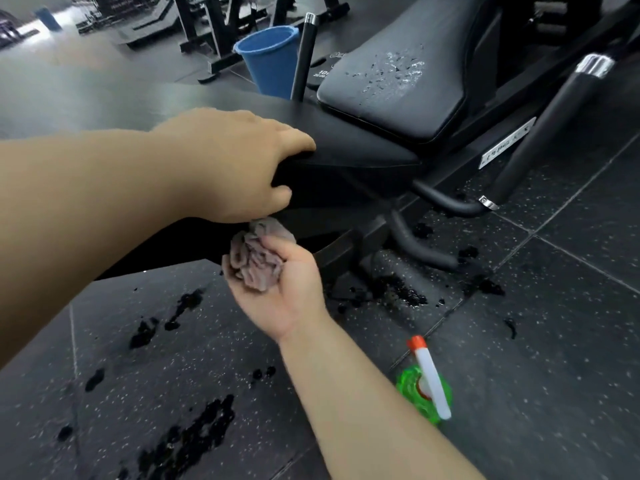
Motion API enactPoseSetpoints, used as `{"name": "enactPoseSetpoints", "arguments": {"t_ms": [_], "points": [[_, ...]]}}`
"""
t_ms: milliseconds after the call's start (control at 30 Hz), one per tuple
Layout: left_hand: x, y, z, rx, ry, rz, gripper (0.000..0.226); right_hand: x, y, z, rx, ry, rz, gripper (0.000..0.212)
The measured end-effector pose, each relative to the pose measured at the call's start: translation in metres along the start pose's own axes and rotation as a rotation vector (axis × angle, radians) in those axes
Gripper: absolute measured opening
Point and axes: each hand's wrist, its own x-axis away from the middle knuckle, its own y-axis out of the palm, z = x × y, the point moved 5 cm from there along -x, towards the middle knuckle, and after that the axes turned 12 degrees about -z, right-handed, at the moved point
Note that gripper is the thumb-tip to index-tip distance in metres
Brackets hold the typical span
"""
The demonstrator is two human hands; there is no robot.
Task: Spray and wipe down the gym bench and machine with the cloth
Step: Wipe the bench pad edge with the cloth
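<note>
Grey cloth: crumpled, gripped in upturned right hand under the near bench pad. Left hand grips the pad's edge. Far right, seat pad beaded with droplets. Speckled rubber floor, wet patches; green spray bottle near right; blue bucket far.

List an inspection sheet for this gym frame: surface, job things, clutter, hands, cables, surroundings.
Surface: black padded bench, grey speckled rubber floor.
Job's things: crumpled grey cloth in right hand; green spray bottle on floor; black seat pad beaded with droplets.
Clutter: dark wet patches on floor; blue plastic bucket.
Hands: left hand grips bench edge; right hand holds cloth, palm up.
Cables: nothing seen.
Surroundings: black machine frames behind.
</note>
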Motion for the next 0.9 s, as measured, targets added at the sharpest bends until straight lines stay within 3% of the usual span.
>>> {"name": "enactPoseSetpoints", "arguments": {"t_ms": [67,133,233,333,567,667,900], "points": [[0.008,0.000,-0.006,-0.033,-0.004,-0.033,0.064,0.001,0.001,-0.012,0.102,-0.022,-0.031,0.035],[0.022,0.000,-0.018,-0.083,-0.043,-0.060,0.069,0.002,-0.013,-0.041,0.106,-0.156,0.017,0.026],[0.047,-0.001,-0.037,-0.145,-0.092,-0.054,0.077,0.003,-0.033,-0.078,-0.165,-0.397,0.036,0.032],[0.062,-0.001,-0.044,-0.139,-0.093,0.009,0.077,0.000,-0.030,-0.076,-0.286,-0.500,0.017,0.025],[0.061,0.000,-0.043,-0.145,-0.099,0.040,0.075,-0.007,0.018,0.029,-0.064,-0.010,-0.172,0.010],[0.064,0.000,-0.046,-0.148,-0.099,0.040,0.075,-0.008,0.025,0.019,0.087,-0.035,-0.182,0.016],[0.061,0.000,-0.045,-0.127,-0.108,0.031,0.073,-0.007,-0.006,-0.027,-0.162,-0.180,-0.089,0.018]]}}
